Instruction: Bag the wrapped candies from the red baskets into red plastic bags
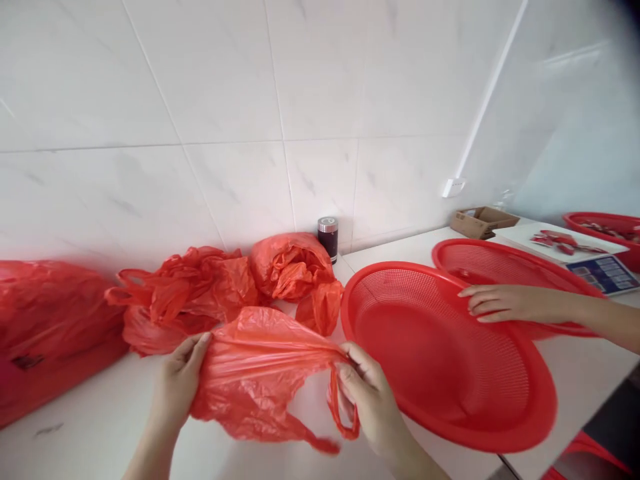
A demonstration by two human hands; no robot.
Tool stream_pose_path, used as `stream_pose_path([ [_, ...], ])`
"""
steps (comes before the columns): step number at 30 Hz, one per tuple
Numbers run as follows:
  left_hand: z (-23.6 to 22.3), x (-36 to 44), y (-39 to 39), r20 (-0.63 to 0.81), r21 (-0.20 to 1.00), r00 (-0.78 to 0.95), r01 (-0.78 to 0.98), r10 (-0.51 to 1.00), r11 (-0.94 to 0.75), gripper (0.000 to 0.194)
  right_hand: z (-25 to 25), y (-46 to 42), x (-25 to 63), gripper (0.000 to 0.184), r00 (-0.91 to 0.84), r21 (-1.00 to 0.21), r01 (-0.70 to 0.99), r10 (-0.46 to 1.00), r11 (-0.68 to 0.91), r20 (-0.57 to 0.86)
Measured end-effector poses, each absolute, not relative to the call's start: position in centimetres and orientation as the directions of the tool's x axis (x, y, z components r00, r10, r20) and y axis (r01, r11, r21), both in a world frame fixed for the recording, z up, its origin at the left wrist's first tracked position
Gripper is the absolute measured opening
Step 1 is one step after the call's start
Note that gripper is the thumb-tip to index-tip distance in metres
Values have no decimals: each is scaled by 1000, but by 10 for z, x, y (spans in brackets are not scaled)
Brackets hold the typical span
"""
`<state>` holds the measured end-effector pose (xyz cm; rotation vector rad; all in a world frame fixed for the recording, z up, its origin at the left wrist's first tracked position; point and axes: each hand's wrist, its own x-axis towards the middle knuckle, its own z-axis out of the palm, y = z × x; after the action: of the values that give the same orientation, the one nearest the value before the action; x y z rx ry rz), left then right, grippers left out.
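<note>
Both my hands grip one red plastic bag (255, 380) just above the white counter (90, 433). My left hand (177, 383) is closed on the bag's left edge. My right hand (367, 393) pinches the bag's right end, where a handle loop hangs down. A large red mesh basket (450, 360) sits tilted right beside my right hand. Another person's hand (505, 301) reaches in from the right and rests with flat fingers on that basket's far rim.
More crumpled red bags (225, 280) lie piled against the tiled wall, with a full red bag (45, 327) at far left. A dark jar (328, 237) stands by the wall. A second red basket (500, 263), a cardboard box (483, 221) and a scale (595, 263) are at the right.
</note>
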<state>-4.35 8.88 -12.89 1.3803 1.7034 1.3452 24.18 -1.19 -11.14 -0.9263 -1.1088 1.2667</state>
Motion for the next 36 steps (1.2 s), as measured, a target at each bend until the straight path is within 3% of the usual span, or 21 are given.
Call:
stream_pose_path([
  [3,-134,-69,87,145,863,-317,504,937,37,42,-108,-9,240,30,-137,-950,-312,989,11,56],
  [6,-120,-54,68,324,748,-400,663,857,27,43,-100,-4,233,30,-92,-935,-355,995,0,35],
  [9,-104,-10,38,575,638,-314,750,755,-174,41,-92,-2,227,29,-50,-964,-266,998,29,44],
  [11,-100,19,21,621,571,-55,716,782,-403,45,-86,-1,225,27,-99,-985,-159,992,60,76],
  [13,-99,40,12,543,581,168,632,823,-513,38,-80,0,225,25,-169,-992,-87,980,95,108],
  [15,-99,50,11,411,686,216,567,886,-456,23,-75,2,230,22,-168,-988,-96,977,120,135],
  [17,-99,51,16,281,822,139,476,949,-313,16,-73,5,236,22,-49,-973,-174,986,150,160],
  [19,-97,51,20,157,934,37,319,987,-160,21,-72,6,241,24,68,-954,-242,984,178,166],
  [23,-96,58,21,-92,995,-88,-49,992,88,38,-77,-4,235,27,12,-971,-172,986,168,168],
  [29,-100,72,15,-78,975,-43,-209,996,67,30,-93,-9,218,18,-306,-993,89,951,77,46],
  [33,-104,64,17,-64,973,-45,-224,997,53,27,-107,2,223,16,-283,-986,94,953,138,106],
  [36,-106,42,25,-36,980,-106,-200,994,14,31,-107,10,232,19,-191,-990,-2,972,139,137],
])
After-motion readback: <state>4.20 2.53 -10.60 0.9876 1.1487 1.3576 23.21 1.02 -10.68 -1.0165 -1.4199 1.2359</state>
